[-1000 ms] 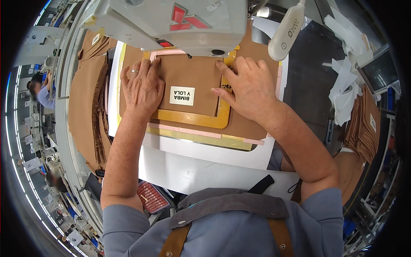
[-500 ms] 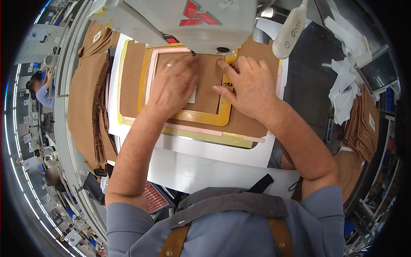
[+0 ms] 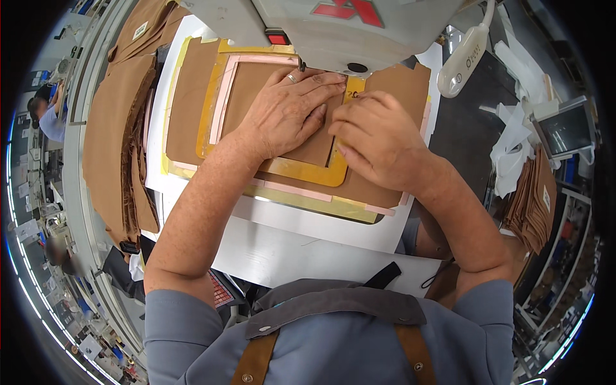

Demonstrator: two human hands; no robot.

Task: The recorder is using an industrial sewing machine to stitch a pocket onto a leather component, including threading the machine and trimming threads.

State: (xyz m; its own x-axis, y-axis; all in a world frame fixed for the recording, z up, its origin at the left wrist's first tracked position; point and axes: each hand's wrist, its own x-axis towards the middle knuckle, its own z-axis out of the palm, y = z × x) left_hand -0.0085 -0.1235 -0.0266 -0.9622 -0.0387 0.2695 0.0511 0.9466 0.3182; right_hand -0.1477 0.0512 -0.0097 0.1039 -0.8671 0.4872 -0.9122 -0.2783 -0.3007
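My left hand (image 3: 285, 115) lies flat on a brown fabric panel (image 3: 256, 80), its fingers stretched toward the right side of a yellow template frame (image 3: 301, 172). Pink strips (image 3: 226, 96) line the inside of that frame. At the frame's right bar my right hand (image 3: 385, 138) is closed, fingers curled together; whatever they pinch is hidden. Both hands work just below the head of a grey sewing machine (image 3: 359, 42). Beneath the frame, more brown fabric (image 3: 181, 119) spreads over a clear template edged with yellow and pink tape.
Stacked brown fabric pieces (image 3: 115, 147) lie along the left side. On the right are another brown stack (image 3: 532, 202), crumpled white scraps (image 3: 513, 135) and a small screen (image 3: 564, 133). A white handheld device (image 3: 463, 61) hangs by the machine head. White sheet (image 3: 308, 224) shows under the template.
My left hand has moved right and settled flat, covering the spot where a small white piece showed. My right hand's spread fingers have curled closed. The view has shifted slightly.
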